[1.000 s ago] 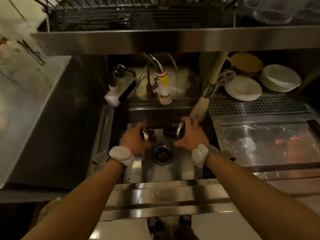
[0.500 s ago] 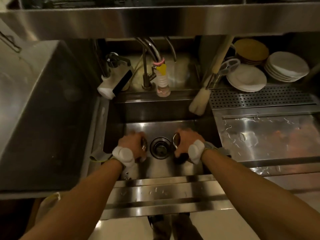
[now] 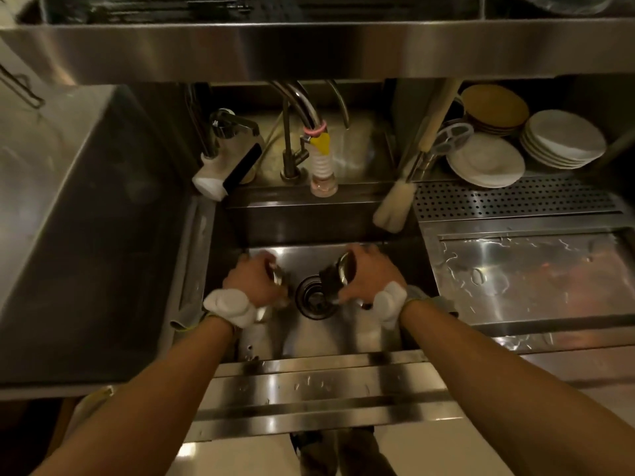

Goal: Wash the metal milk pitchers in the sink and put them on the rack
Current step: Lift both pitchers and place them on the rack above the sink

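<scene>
**A:** Where do you have the pitchers right now?

**B:** Low in the sink (image 3: 343,341), one in each hand, either side of the drain (image 3: 314,297). Your right hand (image 3: 369,278) is wrapped around the right pitcher (image 3: 338,274), fingers closed on its body, the mouth tipped left over the drain. Your left hand (image 3: 252,280) is closed on the left pitcher (image 3: 276,274), though only a sliver of its rim shows past your knuckles.

**A:** How should I do this step well?

**B:** I'd say you are emptying or rinsing them. Keep both mouths tilted toward the drain so the dregs run straight out. The faucet (image 3: 321,152) hangs at the far edge of the basin, so you would have to lift each pitcher up and away from you to get it under the spout. I can't tell whether water is running. Wet steel is likely slippery, so hold the bodies firmly and don't knock the two together.

**A:** And the space around me?

**B:** It is all stainless and dimly lit. The brush (image 3: 391,207) leans at the far right corner of the sink, handy for scrubbing the insides. To the right lies a wet drainboard (image 3: 536,273) with a perforated strip beyond it, and stacked plates (image 3: 563,139) far right. The rack (image 3: 240,5) sits overhead on the shelf (image 3: 309,49), so you'll be reaching up past its front lip. Mind that edge when you lift.
</scene>
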### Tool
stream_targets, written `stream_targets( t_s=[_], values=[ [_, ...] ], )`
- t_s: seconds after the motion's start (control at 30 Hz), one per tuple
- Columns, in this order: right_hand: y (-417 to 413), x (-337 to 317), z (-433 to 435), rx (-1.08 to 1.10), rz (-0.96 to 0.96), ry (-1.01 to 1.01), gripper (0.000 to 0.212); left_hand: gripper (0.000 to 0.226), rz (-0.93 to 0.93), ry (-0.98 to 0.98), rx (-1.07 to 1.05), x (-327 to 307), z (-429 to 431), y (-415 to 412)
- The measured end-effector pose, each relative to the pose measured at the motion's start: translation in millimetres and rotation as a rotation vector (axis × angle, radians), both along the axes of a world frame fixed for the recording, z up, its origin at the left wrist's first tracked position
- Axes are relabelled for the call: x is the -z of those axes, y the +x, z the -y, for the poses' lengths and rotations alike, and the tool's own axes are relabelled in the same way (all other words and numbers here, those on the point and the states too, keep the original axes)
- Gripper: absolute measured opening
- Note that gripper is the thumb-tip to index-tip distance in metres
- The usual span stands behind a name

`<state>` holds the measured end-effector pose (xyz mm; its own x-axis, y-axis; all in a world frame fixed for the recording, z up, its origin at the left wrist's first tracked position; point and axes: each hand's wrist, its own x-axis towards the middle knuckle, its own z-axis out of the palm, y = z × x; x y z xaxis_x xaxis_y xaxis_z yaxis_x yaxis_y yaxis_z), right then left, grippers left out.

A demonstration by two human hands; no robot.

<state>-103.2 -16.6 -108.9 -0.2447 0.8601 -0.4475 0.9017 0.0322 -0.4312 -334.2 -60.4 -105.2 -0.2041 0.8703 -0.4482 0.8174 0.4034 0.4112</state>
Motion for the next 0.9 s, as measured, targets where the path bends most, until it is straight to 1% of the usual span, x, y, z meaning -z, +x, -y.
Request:
stream_targets(
  t_s=[0.03, 0.1, 0.13, 0.17, 0.2, 0.27, 0.3, 0.33, 0.37, 0.47, 0.5, 0.53, 0.57, 0.6, 0.63, 0.67, 0.7, 0.73, 0.77, 0.8, 0.83, 0.87, 0.9],
  values=[
    [-1, -8, -5, 0.089, -0.103, 0.057, 0.094, 0.081, 0.078, 0.123, -0.089, -5, -5, -3],
    [-1, -17, -12, 0.23, -0.305, 0.23, 0.09, 0.075, 0.213, 0.387, -0.249, -17, -14, -7],
    [-1, -16, -15, 0.277, -0.354, 0.301, 0.089, 0.072, 0.222, 0.457, -0.274, -20, -17, -7],
    [0, -16, -13, 0.281, -0.351, 0.309, 0.089, 0.07, 0.195, 0.442, -0.241, -23, -16, -6],
    [2, -10, -10, 0.231, -0.289, 0.243, 0.089, 0.069, 0.118, 0.326, -0.145, -20, -13, -4],
    [7, 3, -2, 0.025, -0.017, 0.015, 0.088, 0.067, -0.061, -0.013, 0.077, -8, 1, 3],
    [9, 7, 1, -0.07, 0.099, -0.054, 0.09, 0.065, -0.123, -0.095, 0.115, -1, 6, 4],
    [12, 8, 1, -0.099, 0.137, -0.061, 0.093, 0.066, -0.12, -0.083, 0.1, 1, 7, 3],
    [14, 5, 1, -0.054, 0.098, -0.045, 0.096, 0.069, -0.076, -0.01, 0.045, -2, 8, 2],
    [12, -15, -10, 0.196, -0.183, 0.136, 0.091, 0.069, 0.132, 0.367, -0.18, -24, -14, -2],
    [9, -19, -13, 0.271, -0.285, 0.193, 0.089, 0.068, 0.213, 0.455, -0.26, -30, -21, -5],
    [9, -21, -14, 0.349, -0.374, 0.197, 0.088, 0.067, 0.262, 0.483, -0.331, -29, -27, -7],
    [9, -20, -14, 0.38, -0.412, 0.156, 0.088, 0.067, 0.3, 0.438, -0.358, -28, -26, -7],
    [9, -16, -10, 0.359, -0.374, 0.076, 0.088, 0.07, 0.316, 0.33, -0.354, -24, -22, -4],
    [10, -11, -9, 0.303, -0.273, -0.01, 0.088, 0.071, 0.281, 0.186, -0.295, -21, -16, 1],
    [10, -7, -3, 0.229, -0.159, -0.065, 0.088, 0.071, 0.266, 0.092, -0.296, -19, -7, 7],
    [10, -5, -1, 0.186, -0.104, -0.053, 0.087, 0.07, 0.187, 0.102, -0.259, -14, -3, 7],
    [10, -6, -2, 0.196, -0.119, 0.002, 0.083, 0.068, 0.195, 0.123, -0.285, -9, -3, 4],
    [12, -8, -5, 0.245, -0.189, 0.024, 0.075, 0.066, 0.242, 0.156, -0.322, -8, -5, -1],
    [11, -14, -7, 0.345, -0.31, 0.01, 0.068, 0.064, 0.321, 0.193, -0.41, -11, -7, -5],
    [12, -17, -11, 0.465, -0.423, -0.008, 0.065, 0.062, 0.38, 0.234, -0.508, -14, -10, -8],
    [14, -17, -14, 0.538, -0.493, -0.005, 0.066, 0.062, 0.411, 0.264, -0.566, -19, -13, -10],
    [12, -18, -15, 0.559, -0.514, -0.043, 0.071, 0.063, 0.42, 0.291, -0.573, -23, -16, -10]
  ],
)
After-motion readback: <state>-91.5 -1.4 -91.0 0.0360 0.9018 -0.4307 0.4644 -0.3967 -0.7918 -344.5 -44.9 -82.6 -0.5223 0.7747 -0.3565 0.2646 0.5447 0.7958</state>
